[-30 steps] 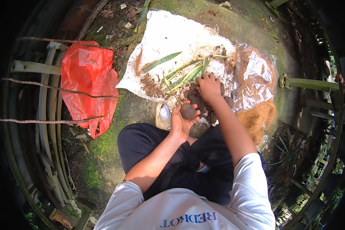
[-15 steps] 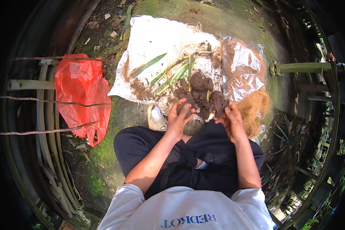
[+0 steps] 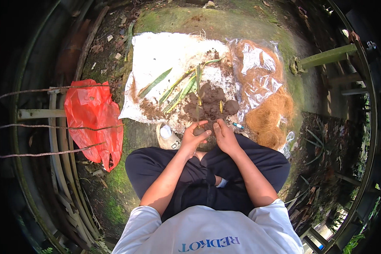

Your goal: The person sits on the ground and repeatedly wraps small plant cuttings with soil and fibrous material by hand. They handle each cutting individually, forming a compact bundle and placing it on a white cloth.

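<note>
My left hand [image 3: 192,139] curls around a small lump of dark mud [image 3: 198,131], and a thin green leaf cutting [image 3: 197,111] rises from that spot. Close beside it on the right, my right hand [image 3: 225,137] is closed with thumb and fingertips together; what they pinch is hidden. Just beyond both hands lies a heap of dark wet mud [image 3: 211,95], with a rounded ball of it [image 3: 231,107] at its right. Several long green leaves with yellow edges [image 3: 180,93] rest on the soil-streaked white sack [image 3: 161,53].
Right of the sack is a clear plastic bag [image 3: 258,57] of brown coconut fibre, with loose fibre [image 3: 273,116] below it. A red plastic bag [image 3: 93,122] hangs at the left by thin sticks [image 3: 63,127]. A light shoe [image 3: 167,137] stands near my left knee.
My right hand has left the mud at the right and come in beside my left hand. The mud it was touching now sits as a rounded ball on the heap. The view has shifted slightly.
</note>
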`<action>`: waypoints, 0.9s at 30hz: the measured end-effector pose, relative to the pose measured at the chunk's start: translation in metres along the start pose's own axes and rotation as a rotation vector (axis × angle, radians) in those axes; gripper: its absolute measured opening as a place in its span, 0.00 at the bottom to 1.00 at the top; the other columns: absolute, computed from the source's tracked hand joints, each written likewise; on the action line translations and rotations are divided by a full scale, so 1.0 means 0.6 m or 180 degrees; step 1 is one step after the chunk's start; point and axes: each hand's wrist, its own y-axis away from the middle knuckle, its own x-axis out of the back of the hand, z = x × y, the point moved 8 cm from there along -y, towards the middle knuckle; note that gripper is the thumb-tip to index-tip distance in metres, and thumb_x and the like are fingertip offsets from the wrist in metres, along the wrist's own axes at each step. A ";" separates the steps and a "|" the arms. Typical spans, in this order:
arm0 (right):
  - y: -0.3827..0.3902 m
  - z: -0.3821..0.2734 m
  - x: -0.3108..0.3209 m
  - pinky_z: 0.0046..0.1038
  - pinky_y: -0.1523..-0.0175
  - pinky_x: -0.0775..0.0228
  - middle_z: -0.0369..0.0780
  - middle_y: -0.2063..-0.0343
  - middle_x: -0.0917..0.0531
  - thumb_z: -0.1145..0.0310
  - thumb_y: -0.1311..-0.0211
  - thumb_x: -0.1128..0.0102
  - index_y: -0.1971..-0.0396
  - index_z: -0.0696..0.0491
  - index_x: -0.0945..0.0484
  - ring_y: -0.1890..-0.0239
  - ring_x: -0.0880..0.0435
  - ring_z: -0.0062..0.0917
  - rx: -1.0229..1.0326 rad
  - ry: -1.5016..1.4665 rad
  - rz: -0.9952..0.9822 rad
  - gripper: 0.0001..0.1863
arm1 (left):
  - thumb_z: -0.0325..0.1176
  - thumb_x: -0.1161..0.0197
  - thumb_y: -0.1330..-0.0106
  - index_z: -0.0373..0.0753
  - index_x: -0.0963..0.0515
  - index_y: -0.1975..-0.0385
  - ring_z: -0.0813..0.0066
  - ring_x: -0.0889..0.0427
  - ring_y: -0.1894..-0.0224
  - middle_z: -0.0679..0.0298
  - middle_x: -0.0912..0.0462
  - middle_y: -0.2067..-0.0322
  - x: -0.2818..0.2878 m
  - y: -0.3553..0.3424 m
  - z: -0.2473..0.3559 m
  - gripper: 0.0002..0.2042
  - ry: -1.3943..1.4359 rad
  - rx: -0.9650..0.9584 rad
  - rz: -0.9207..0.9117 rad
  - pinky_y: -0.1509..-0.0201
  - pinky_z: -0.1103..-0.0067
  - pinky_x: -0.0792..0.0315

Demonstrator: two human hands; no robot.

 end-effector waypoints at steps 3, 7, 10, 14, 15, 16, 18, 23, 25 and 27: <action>-0.001 -0.002 -0.003 0.44 0.60 0.30 0.56 0.70 0.20 0.59 0.25 0.53 0.63 0.60 0.29 0.63 0.20 0.54 0.0076 0.0541 -0.0026 0.16 | 0.30 0.29 0.37 0.38 0.24 0.45 0.86 0.21 0.65 0.69 0.22 0.60 0.004 -0.001 -0.021 0.21 -0.0294 0.0060 0.0001 0.67 0.87 0.25; -0.001 -0.013 0.004 0.47 0.63 0.29 0.56 0.75 0.20 0.58 0.26 0.52 0.69 0.61 0.26 0.67 0.20 0.55 0.0145 0.0846 -0.0052 0.19 | 0.32 0.31 0.35 0.36 0.25 0.45 0.83 0.18 0.61 0.66 0.17 0.59 0.000 0.000 -0.023 0.20 -0.0515 0.0048 -0.0108 0.67 0.85 0.25; 0.000 -0.025 0.009 0.46 0.64 0.30 0.55 0.76 0.20 0.59 0.26 0.51 0.70 0.61 0.24 0.69 0.20 0.54 0.0476 0.0613 -0.0003 0.20 | 0.34 0.31 0.35 0.36 0.26 0.46 0.80 0.16 0.62 0.65 0.17 0.61 0.002 0.001 -0.036 0.19 -0.0503 0.0230 -0.0225 0.67 0.83 0.25; 0.005 -0.025 0.007 0.44 0.65 0.30 0.54 0.76 0.21 0.60 0.26 0.51 0.69 0.60 0.22 0.69 0.21 0.54 0.0448 0.0069 -0.0158 0.18 | 0.35 0.31 0.35 0.36 0.25 0.49 0.76 0.15 0.63 0.64 0.17 0.63 0.010 0.004 -0.037 0.18 -0.0511 0.0342 -0.0352 0.66 0.81 0.25; 0.008 -0.027 0.009 0.43 0.65 0.30 0.54 0.77 0.21 0.60 0.26 0.50 0.69 0.60 0.22 0.70 0.21 0.54 0.0506 0.0027 -0.0113 0.18 | 0.35 0.31 0.34 0.36 0.25 0.50 0.76 0.15 0.63 0.64 0.17 0.63 0.009 0.006 -0.035 0.17 -0.0498 0.0289 -0.0352 0.66 0.81 0.25; 0.009 -0.030 0.011 0.43 0.65 0.31 0.54 0.77 0.21 0.61 0.27 0.50 0.69 0.60 0.22 0.71 0.22 0.54 0.0573 -0.0021 -0.0065 0.18 | 0.35 0.31 0.34 0.36 0.25 0.50 0.76 0.15 0.64 0.65 0.17 0.64 0.008 0.009 -0.029 0.17 -0.0494 0.0228 -0.0351 0.66 0.81 0.25; 0.012 -0.034 0.013 0.42 0.66 0.31 0.54 0.78 0.22 0.61 0.27 0.50 0.70 0.60 0.23 0.72 0.22 0.53 0.0748 -0.0026 0.0064 0.18 | 0.35 0.32 0.34 0.37 0.25 0.52 0.76 0.15 0.65 0.65 0.18 0.65 0.006 0.017 -0.019 0.16 -0.0517 0.0093 -0.0254 0.66 0.81 0.25; 0.017 -0.043 0.029 0.41 0.70 0.32 0.52 0.81 0.23 0.63 0.27 0.49 0.73 0.60 0.24 0.75 0.21 0.49 0.1051 -0.0058 0.0577 0.17 | 0.34 0.33 0.33 0.36 0.24 0.55 0.81 0.17 0.68 0.69 0.18 0.68 -0.021 0.041 -0.013 0.12 -0.0264 -0.0253 0.0252 0.69 0.84 0.29; 0.016 -0.042 0.045 0.40 0.71 0.31 0.51 0.82 0.24 0.64 0.27 0.49 0.74 0.60 0.25 0.77 0.20 0.47 0.0909 -0.0133 0.0777 0.17 | 0.35 0.34 0.32 0.37 0.23 0.56 0.83 0.18 0.70 0.70 0.18 0.69 -0.044 0.049 -0.001 0.11 -0.0203 -0.0351 0.0409 0.70 0.86 0.30; 0.021 -0.043 0.058 0.40 0.72 0.31 0.49 0.83 0.25 0.64 0.27 0.50 0.75 0.60 0.26 0.78 0.20 0.44 0.0709 -0.0343 0.0906 0.17 | 0.36 0.35 0.32 0.38 0.23 0.56 0.83 0.18 0.70 0.69 0.18 0.69 -0.056 0.046 -0.013 0.11 0.0125 -0.0294 0.0481 0.70 0.85 0.29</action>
